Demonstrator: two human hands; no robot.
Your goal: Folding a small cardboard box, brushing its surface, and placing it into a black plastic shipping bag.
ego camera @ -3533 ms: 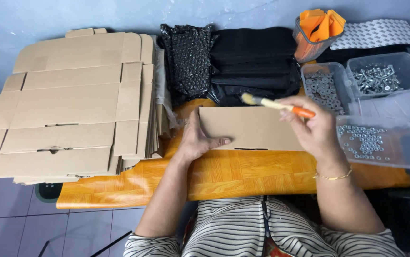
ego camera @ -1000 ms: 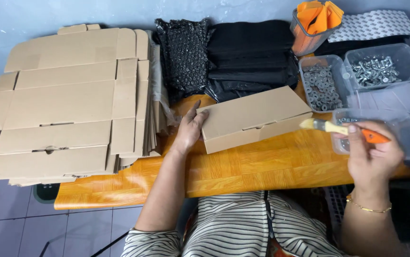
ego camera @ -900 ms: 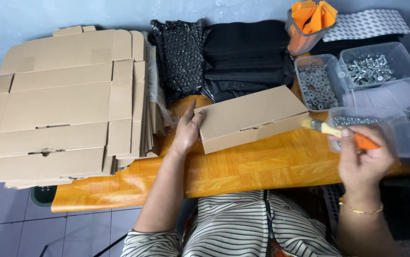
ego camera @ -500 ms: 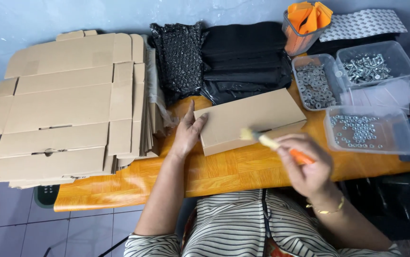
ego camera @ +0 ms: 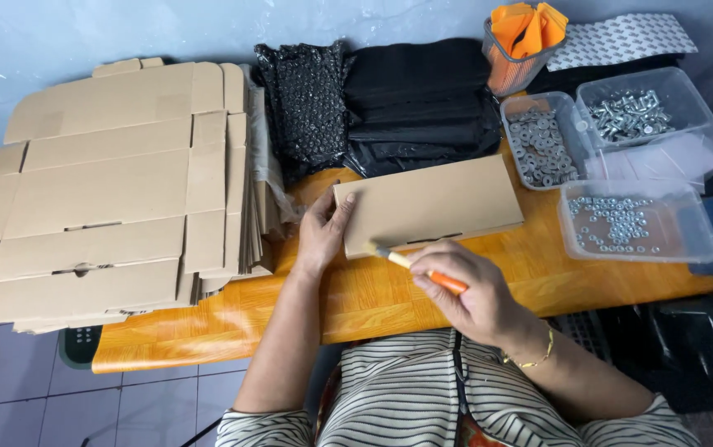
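Observation:
A closed flat cardboard box (ego camera: pixel 427 203) lies on the orange wooden table (ego camera: pixel 373 294). My left hand (ego camera: pixel 322 232) rests against the box's left end, fingers spread on its edge. My right hand (ego camera: pixel 472 290) grips a small brush with an orange handle (ego camera: pixel 419 266). The brush's pale bristle tip touches the box's front edge near its lower left corner.
A tall stack of flat unfolded cardboard blanks (ego camera: pixel 108 190) fills the left. Black bubble wrap (ego camera: pixel 303 103) and black folded bags (ego camera: pixel 419 103) lie behind the box. Clear tubs of washers (ego camera: pixel 539 145), screws (ego camera: pixel 634 112) and nuts (ego camera: pixel 630 223) stand at right, with an orange-filled cup (ego camera: pixel 522 37).
My right hand swung the brush from the tubs at the right back to the box's front edge. The box has settled flatter under my left hand.

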